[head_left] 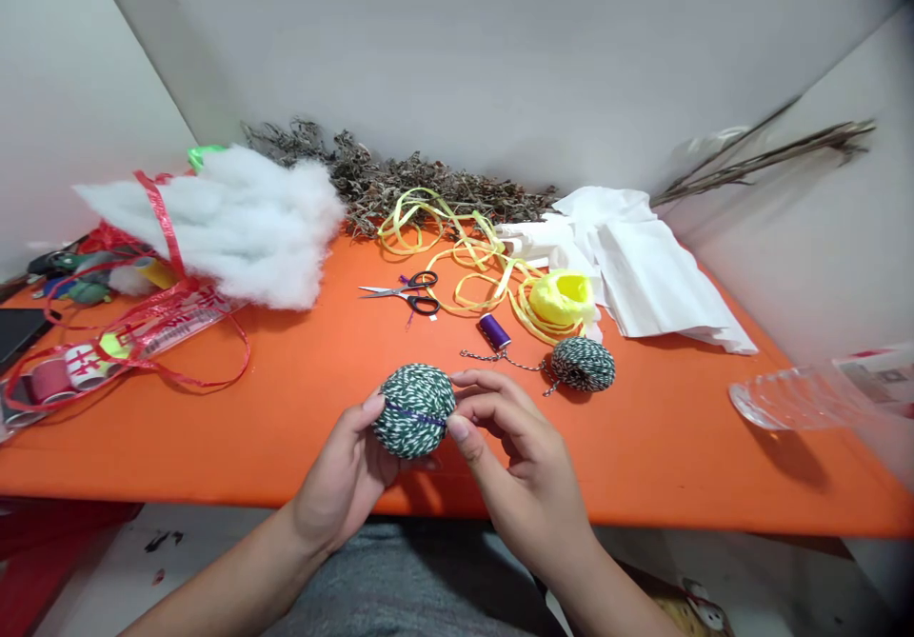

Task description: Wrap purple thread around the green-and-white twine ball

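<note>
A ball of dark green and white twisted yarn (412, 408) rests in my left hand (349, 470), with the thumb on its front and the fingers behind and below. A purple thread (414, 415) runs across the ball's middle. At the ball's right side, the thumb and forefinger of my right hand (518, 447) pinch together where the purple thread ends; the exact grip is hidden. Beyond my hands lies a purple thread spool (494, 332). A second green and white yarn ball (582, 364) sits to its right, a loose strand trailing left from it.
Black-handled scissors (410, 292) lie open on the orange table (321, 427). Behind are yellow ribbon (457, 256), a yellow roll (561, 296), white sheets (649, 270) and dried twigs (400, 175). White stuffing (249, 223) and a red-banded bag (192, 308) are left; a clear plastic cup (778, 399) lies right.
</note>
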